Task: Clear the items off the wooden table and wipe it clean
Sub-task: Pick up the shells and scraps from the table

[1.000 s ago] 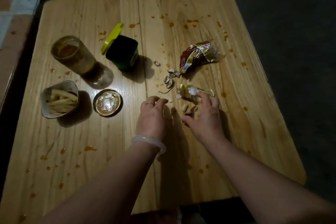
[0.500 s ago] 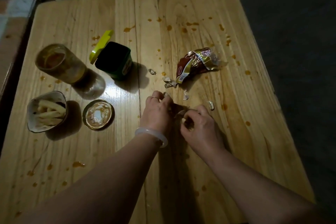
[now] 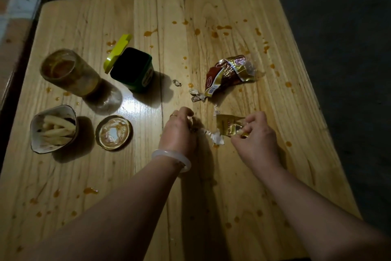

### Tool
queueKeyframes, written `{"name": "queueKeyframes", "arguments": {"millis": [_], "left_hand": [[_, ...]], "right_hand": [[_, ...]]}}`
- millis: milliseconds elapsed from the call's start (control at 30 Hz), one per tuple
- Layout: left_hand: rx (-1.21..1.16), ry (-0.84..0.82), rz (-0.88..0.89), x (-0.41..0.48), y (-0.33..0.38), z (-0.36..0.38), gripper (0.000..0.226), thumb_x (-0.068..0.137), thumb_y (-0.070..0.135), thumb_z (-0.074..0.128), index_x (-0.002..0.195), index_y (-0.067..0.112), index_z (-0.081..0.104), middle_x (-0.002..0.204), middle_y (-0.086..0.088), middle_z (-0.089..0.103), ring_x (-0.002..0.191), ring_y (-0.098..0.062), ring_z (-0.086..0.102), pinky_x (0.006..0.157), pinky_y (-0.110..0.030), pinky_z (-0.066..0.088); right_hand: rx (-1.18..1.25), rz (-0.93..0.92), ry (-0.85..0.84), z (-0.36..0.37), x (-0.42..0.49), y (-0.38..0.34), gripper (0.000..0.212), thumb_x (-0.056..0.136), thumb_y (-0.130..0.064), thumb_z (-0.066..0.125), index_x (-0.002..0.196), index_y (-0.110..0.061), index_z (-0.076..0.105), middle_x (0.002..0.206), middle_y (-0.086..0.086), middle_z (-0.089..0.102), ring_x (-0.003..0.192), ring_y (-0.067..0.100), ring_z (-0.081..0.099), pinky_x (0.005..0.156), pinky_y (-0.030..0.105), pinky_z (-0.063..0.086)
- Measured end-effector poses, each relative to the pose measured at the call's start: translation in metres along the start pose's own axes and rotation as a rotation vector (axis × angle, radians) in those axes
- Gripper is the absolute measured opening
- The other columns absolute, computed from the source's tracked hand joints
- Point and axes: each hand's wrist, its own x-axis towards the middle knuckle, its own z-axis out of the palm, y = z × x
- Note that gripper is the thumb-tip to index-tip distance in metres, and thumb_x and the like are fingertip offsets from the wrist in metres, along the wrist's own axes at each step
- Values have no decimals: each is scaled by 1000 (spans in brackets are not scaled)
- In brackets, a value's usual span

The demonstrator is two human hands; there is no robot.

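1. The left hand (image 3: 179, 128) is resting near the centre of the pale wooden plank bench (image 3: 222, 197), its grip curled shut around small wrapper scraps; exactly what is inside the fist cannot be told.
2. The right hand (image 3: 257, 133) is sitting just at 3 o'clock of the left, its fingertips pinching a torn gold foil wrapper (image 3: 229, 126), probably so the loose litter is being gathered into one bundle before removal.
3. A crumpled red-and-gold snack packet (image 3: 229, 73) is lying at 12 o'clock of the right hand, apart from both hands, with small shell-like scraps (image 3: 195, 94) scattered just at its 8 o'clock.
4. A dark green square tub with a flipped-up yellow lid (image 3: 133, 70) is standing at 10 o'clock of the left hand; a sauce-smeared clear glass jar (image 3: 72, 72) is sitting at 9 o'clock of the tub.
5. A round metal jar lid (image 3: 114, 132) is lying face-up at 9 o'clock of the left hand, with a small bowl of pale fries (image 3: 54, 129) further along at 9 o'clock.
6. Orange sauce drips (image 3: 91, 190) are dotting the bench all over; judgement: clearing is at an early stage, and wiping is not yet begun.
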Motion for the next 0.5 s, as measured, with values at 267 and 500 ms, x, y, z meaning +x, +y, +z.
{"name": "queueKeyframes", "arguments": {"millis": [267, 500], "left_hand": [[119, -71, -69, -2, 7, 5, 44, 77, 47, 68, 116, 29, 56, 124, 1, 32, 123, -21, 28, 102, -35, 38], [141, -47, -16, -8, 19, 23, 38, 78, 43, 70, 110, 26, 59, 119, -1, 39, 114, -20, 36, 94, -29, 40]], "right_hand": [[-65, 42, -58, 11, 11, -1, 39, 84, -16, 71, 120, -17, 58, 113, 6, 60, 93, 17, 58, 54, 12, 33], [-106, 15, -45, 19, 5, -3, 22, 84, -15, 70, 105, -15, 66, 103, 5, 60, 86, 15, 55, 53, 11, 28]]}}
